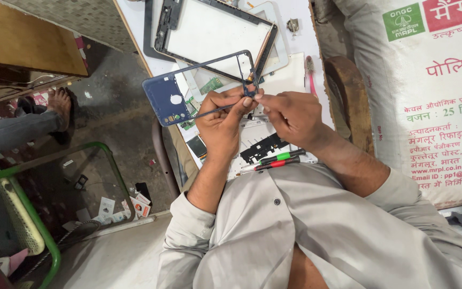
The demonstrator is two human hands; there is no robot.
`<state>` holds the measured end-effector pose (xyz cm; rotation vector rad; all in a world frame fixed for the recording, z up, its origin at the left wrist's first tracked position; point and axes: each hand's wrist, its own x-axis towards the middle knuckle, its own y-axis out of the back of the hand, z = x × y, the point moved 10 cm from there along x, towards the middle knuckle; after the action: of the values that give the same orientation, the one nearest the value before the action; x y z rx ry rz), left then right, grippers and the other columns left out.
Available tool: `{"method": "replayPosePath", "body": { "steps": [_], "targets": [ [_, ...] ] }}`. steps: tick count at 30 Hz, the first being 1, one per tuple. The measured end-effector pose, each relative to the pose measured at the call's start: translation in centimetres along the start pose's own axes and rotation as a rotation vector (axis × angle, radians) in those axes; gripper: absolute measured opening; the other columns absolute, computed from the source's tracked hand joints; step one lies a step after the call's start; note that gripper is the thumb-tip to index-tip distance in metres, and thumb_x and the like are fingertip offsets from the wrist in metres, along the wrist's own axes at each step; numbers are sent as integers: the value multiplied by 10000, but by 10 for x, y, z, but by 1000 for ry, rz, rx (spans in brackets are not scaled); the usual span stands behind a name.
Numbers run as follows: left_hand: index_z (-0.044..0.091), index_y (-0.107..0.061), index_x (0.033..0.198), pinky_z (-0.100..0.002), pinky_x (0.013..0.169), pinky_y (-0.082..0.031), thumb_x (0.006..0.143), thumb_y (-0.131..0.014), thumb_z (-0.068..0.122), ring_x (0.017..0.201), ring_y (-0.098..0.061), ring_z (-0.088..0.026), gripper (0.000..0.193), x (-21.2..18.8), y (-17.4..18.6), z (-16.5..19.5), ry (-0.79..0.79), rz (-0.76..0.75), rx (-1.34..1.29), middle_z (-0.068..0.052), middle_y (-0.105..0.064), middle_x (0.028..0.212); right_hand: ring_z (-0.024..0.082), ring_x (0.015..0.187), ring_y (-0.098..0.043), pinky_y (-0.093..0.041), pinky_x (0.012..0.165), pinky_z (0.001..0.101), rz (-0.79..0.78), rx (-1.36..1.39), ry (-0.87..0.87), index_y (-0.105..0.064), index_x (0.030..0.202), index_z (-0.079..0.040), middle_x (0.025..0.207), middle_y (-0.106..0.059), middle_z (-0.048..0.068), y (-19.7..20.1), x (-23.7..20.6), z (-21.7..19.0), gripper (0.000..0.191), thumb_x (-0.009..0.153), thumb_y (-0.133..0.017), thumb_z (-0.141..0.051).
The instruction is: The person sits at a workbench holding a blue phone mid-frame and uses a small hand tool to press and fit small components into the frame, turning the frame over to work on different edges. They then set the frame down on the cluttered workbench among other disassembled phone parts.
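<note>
White workbench [295,69] in cluttered repair corner, printed sack [429,80] at right. Nearest: two screwdrivers [276,160], green and red handled, lying on bench by shirt. Above them, left hand [221,126] fingers pinched on thin tool [209,111]; right hand [291,115] fingertips clamped on blue phone frame [188,88], raised over bench. Farther: tablet screen frame [215,29], pink toothbrush [311,72].

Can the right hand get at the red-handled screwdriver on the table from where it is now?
Probably yes. The right hand is busy at the blue frame, but the red-handled screwdriver lies uncovered just below its wrist, with nothing between them.
</note>
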<state>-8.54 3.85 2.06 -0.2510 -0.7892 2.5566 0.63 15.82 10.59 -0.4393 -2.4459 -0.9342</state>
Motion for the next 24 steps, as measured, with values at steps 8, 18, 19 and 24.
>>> {"method": "replayPosePath", "body": {
  "steps": [8,18,19,24],
  "targets": [
    [-51,-536,960,-421,936,-659,968,-649,-156,1075,-738,-297,155,0,-3,2,9,-5,-32,-293,-697,1164,226,724,-715,-562,649,340,44,10,-43,-649,1254,-17,839,-697,121,4,1,3,337,955,-657,136],
    [-53,-545,980,-416,952,-655,962,-646,-179,1086,-729,-284,162,0,-4,2,-23,-21,-8,-279,-693,1164,192,677,-697,-537,613,320,23,-1,-76,-670,1221,10,789,-709,121,1,0,7,280,959,-695,104],
    [-49,-542,975,-415,950,-656,960,-648,-180,1086,-729,-282,169,0,-4,1,-16,-17,0,-279,-694,1163,185,704,-715,-556,629,305,44,31,-99,-662,1225,3,837,-723,132,3,-1,9,268,977,-679,102],
    [-44,-543,979,-403,950,-649,965,-653,-182,1074,-731,-277,178,-1,-4,2,-27,-27,-15,-283,-698,1174,178,749,-743,-578,661,292,47,59,-81,-648,1230,0,863,-734,121,3,-2,8,235,1009,-661,78]
  ]
}}
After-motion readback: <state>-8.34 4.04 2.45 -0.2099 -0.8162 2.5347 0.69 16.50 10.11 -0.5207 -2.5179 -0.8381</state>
